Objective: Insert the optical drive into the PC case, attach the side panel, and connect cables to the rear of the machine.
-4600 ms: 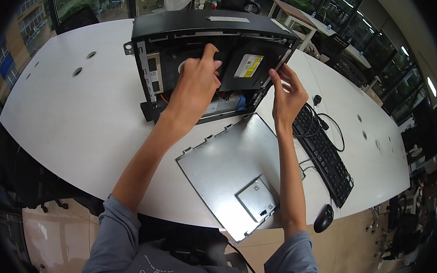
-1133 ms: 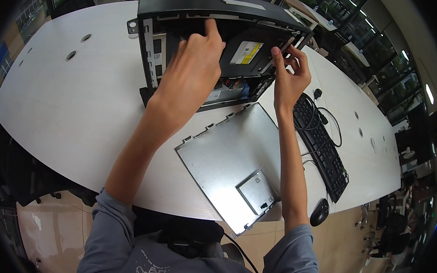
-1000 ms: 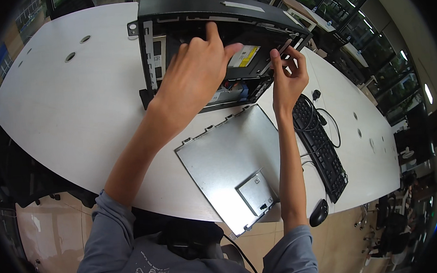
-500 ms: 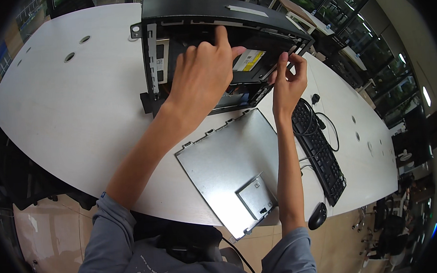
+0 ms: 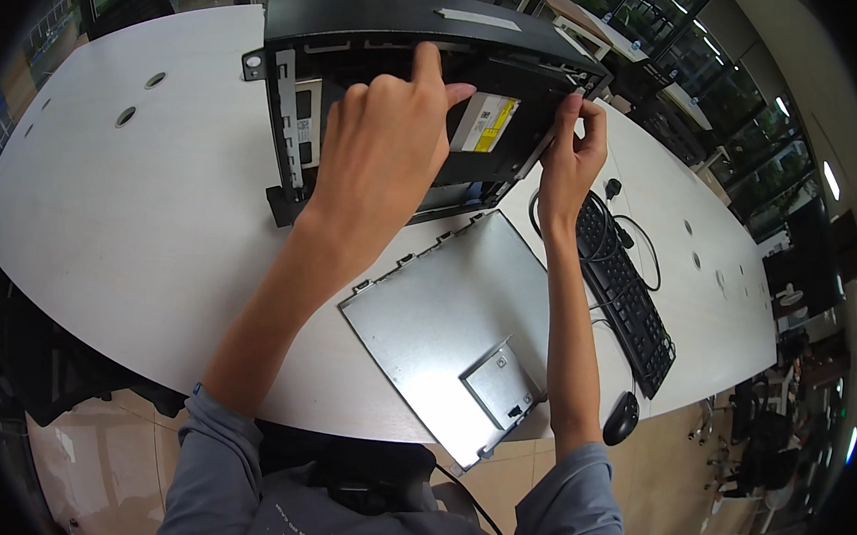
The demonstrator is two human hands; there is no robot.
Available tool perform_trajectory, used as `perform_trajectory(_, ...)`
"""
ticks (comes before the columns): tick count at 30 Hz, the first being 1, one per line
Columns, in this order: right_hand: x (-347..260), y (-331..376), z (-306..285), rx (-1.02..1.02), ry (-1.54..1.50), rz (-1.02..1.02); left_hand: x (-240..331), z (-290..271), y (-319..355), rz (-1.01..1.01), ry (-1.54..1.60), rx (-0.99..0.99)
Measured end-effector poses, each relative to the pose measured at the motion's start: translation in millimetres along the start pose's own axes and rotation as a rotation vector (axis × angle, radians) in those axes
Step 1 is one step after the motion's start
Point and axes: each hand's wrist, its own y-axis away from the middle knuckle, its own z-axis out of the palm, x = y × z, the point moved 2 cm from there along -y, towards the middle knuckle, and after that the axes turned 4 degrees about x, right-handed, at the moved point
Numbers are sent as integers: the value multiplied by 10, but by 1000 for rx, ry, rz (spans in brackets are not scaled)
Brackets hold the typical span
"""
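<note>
One panel (image 5: 440,301) is detached, the drive (image 5: 486,124) still housed in the case (image 5: 374,14); left hand (image 5: 382,143) half-curled, right hand (image 5: 572,159) pinched, holds unclear.

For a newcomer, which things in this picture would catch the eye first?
Probably the open black computer case at the top centre, with the left hand over its open side and the right hand at its right edge. Next, the shiny metal panel on the white table in front, then the black keyboard to the panel's right.
</note>
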Motion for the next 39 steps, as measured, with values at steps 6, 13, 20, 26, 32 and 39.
perform_trajectory(6,-5,13,-7,-52,-4,134,0,99,34,-21,58,-31)
perform_trajectory(13,-183,-20,35,43,94,37,18,165,55,-27,108,-109)
perform_trajectory(20,-178,5,-32,35,139,24,-44,245,51,-27,111,-98)
perform_trajectory(26,-165,-2,-33,35,149,6,-37,262,59,-14,98,-69)
perform_trajectory(32,-136,-3,-21,30,145,23,-36,272,57,3,103,-29)
perform_trajectory(39,-83,-21,-22,49,100,43,-23,313,59,50,151,34)
